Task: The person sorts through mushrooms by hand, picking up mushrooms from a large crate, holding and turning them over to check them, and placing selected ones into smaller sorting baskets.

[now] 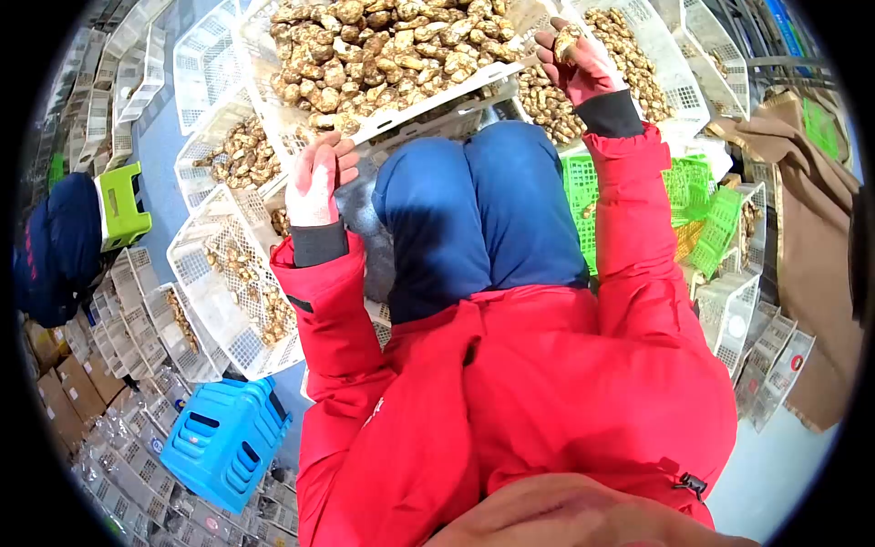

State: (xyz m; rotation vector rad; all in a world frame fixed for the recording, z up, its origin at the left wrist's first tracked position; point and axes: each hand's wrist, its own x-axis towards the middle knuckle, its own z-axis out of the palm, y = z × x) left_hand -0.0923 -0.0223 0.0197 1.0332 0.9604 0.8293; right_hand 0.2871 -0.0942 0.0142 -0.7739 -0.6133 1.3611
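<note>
A large white plastic crate (456,91) in front of my knees is heaped with brown-and-cream mushrooms (383,55). My left hand (319,178) hovers by the crate's near left corner, palm turned up, fingers loosely apart and nothing in them. Out at the crate's right side, my right hand (583,68) is raised with its fingers curled around one mushroom (567,41). Below that hand, smaller mushrooms (547,109) lie in a crate on the right.
White crates (241,301) with some mushrooms stand at left, another crate (674,82) at right. Green baskets (688,187) sit beside my right arm. A blue stool (228,442) is behind on the left, and a brown cloth (802,264) hangs far right. Someone in dark clothing (59,246) is partly visible at left.
</note>
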